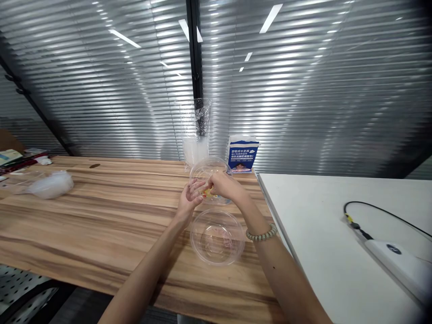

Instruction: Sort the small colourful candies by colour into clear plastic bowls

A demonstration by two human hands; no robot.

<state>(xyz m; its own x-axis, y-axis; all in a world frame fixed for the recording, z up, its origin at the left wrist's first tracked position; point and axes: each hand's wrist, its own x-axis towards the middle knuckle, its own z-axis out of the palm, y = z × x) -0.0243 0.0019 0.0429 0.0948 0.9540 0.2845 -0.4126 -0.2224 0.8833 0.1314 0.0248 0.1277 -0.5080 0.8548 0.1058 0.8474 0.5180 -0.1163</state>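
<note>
A round clear plastic bowl [219, 163] stands near the far side of the wooden table, with small yellow, red and blue pieces [206, 192] low inside it. My left hand [190, 198] is at the bowl's left side, thumb and fingers apart. Reaching over the bowl from the right, my right hand [221, 183] has its fingers bent together and pointing inward. Whatever those fingertips pinch is hidden or too small to name. A second clear round container [218, 261] sits nearer to me, between my forearms, with faint pinkish marks at its base.
Behind the bowl stand a clear plastic bag with white contents [196, 150] and a blue printed packet [242, 155]. A translucent white bag [50, 184] lies at left. On the right, a white surface [303, 216] carries a white device [398, 258] with a black cable.
</note>
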